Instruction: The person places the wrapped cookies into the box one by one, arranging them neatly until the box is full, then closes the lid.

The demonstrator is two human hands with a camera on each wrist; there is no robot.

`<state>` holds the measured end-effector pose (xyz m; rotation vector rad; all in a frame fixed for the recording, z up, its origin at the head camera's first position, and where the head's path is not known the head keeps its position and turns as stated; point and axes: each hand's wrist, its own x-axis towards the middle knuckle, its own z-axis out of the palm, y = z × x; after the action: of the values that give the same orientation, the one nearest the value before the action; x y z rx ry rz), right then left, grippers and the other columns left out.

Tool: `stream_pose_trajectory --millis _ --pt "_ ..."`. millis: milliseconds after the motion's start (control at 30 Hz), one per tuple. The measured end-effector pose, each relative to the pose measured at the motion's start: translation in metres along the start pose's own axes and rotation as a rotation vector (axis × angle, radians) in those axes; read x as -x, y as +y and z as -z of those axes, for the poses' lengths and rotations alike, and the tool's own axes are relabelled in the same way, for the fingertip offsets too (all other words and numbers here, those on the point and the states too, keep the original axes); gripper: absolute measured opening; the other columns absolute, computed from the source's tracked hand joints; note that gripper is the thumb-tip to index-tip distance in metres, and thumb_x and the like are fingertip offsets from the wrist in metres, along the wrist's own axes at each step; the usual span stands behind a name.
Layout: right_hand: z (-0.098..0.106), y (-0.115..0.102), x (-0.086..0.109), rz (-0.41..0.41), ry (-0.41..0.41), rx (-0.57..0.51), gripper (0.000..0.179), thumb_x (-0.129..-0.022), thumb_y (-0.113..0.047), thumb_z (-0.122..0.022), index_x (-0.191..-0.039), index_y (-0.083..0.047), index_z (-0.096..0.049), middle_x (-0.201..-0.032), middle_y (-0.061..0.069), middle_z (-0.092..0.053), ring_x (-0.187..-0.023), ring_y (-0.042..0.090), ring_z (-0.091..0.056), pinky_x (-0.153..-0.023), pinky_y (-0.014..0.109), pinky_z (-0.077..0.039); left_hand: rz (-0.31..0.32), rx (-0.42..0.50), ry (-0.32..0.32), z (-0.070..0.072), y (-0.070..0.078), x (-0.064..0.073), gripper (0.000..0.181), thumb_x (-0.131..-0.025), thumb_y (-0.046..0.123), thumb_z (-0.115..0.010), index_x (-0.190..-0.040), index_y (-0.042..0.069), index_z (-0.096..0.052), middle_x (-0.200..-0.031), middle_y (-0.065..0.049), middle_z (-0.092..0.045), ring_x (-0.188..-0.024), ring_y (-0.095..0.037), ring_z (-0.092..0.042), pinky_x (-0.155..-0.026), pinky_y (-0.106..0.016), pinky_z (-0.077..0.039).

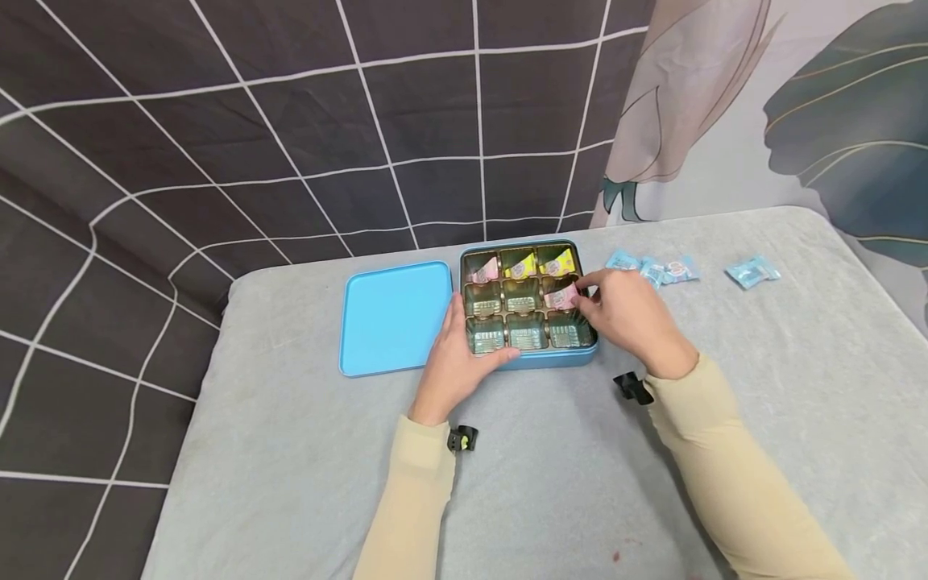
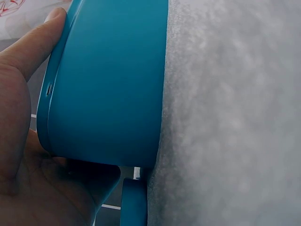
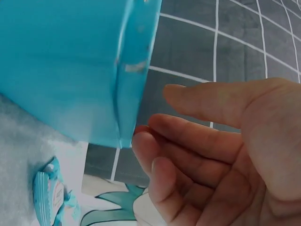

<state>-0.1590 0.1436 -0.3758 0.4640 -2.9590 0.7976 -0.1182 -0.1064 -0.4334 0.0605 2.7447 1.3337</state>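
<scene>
A blue tin box (image 1: 548, 359) with a gold divided tray stands at the back of the table. Pink and yellow wrapped candies fill its back row. A pink wrapped candy (image 1: 560, 298) lies in the middle-row right compartment, at the fingertips of my right hand (image 1: 631, 316). In the right wrist view, that hand's thumb and forefinger stand apart with nothing visible between them, beside the tin's rim. My left hand (image 1: 458, 366) rests against the tin's front left corner, fingers straight along the left side. Its thumb (image 2: 35, 49) lies on the front rim.
The blue lid (image 1: 395, 318) lies flat left of the tin. Several blue wrapped candies (image 1: 680, 270) lie in a group on the right, one more (image 1: 752, 272) farther right. Grey cloth covers the table (image 1: 290, 451). A dark checked curtain (image 1: 428, 105) hangs behind.
</scene>
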Motion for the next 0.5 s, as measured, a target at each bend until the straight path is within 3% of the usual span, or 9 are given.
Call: stream_pose_trajectory --millis 133,500 --pt "0.0029 0.0041 0.0016 0.000 0.005 -0.018 0.025 -0.092 -0.012 -0.067 -0.110 0.005 -0.074 -0.087 0.018 -0.074 -0.079 0.030 -0.070 -0.070 0.048 -0.053 0.005 -0.002 0.000 -0.0004 -0.0007 -0.0001 0.124 -0.077 0.054 -0.083 -0.162 0.005 -0.006 -0.168 -0.012 -0.007 -0.152 -0.027 -0.015 -0.119 -0.048 -0.024" --pt "0.0069 0.0095 0.0049 -0.022 0.015 -0.055 0.031 -0.093 -0.010 -0.065 -0.119 0.006 -0.068 -0.102 0.024 -0.072 -0.089 0.036 -0.069 -0.075 0.052 -0.052 0.008 0.003 -0.004 0.0005 0.0009 0.0006 0.124 -0.077 0.053 -0.083 -0.162 0.005 -0.006 -0.168 -0.012 -0.007 -0.152 -0.027 -0.015 -0.119 -0.047 -0.025"
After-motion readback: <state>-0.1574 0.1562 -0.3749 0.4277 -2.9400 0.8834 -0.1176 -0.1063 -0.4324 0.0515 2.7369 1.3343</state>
